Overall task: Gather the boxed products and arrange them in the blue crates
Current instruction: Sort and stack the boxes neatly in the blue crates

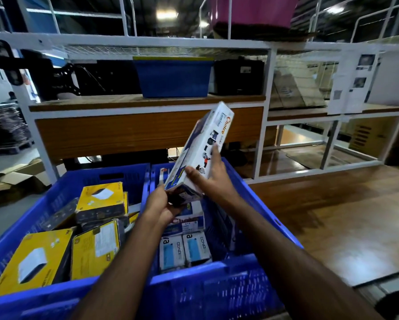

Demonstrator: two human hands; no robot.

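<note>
Head cam: both hands grip the long white box [200, 148] tilted above the right blue crate [258, 199], left hand [163, 204] at its lower end, right hand [211, 179] on its side. Prob light, stiff cardboard w/ crushable corners; best held by long edges.

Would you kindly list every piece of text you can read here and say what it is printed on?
"Choice": white box held by both hands.
"Choice", partly hidden: box lying flat in the right crate.
"CONA": two small white boxes.
Too blurred: yellow boxes, papers on the shelf frame, other print on the held box.
</note>
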